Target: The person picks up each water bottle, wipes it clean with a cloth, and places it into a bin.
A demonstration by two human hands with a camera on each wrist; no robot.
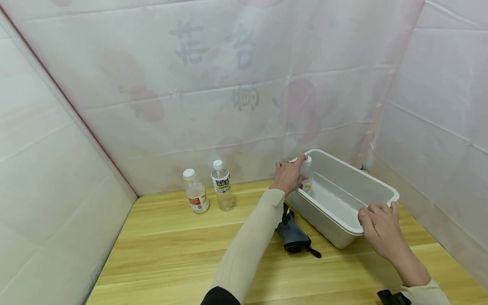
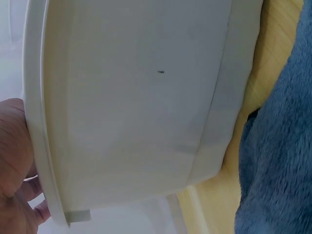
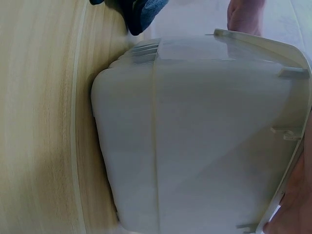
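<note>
Bin (image 2: 131, 107) fills wrists; head shows bottles (image 1: 195, 196)

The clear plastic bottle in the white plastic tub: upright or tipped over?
Upright: the clear plastic bottle stands cap-up in the white plastic tub.

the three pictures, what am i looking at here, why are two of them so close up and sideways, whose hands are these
There is no machine: a person wears three cameras. The wide picture comes from the head camera, looking down at a wooden table. The two close ones come from cameras strapped to each wrist, so they show the side of a white bin from very near.

The left hand holds a bottle inside the bin at its far end. The right hand grips the bin's near rim.

Also on the table: two more bottles standing by the back wall, and a grey-blue cloth beside the bin, seen as fuzzy blue in the left wrist picture.
</note>
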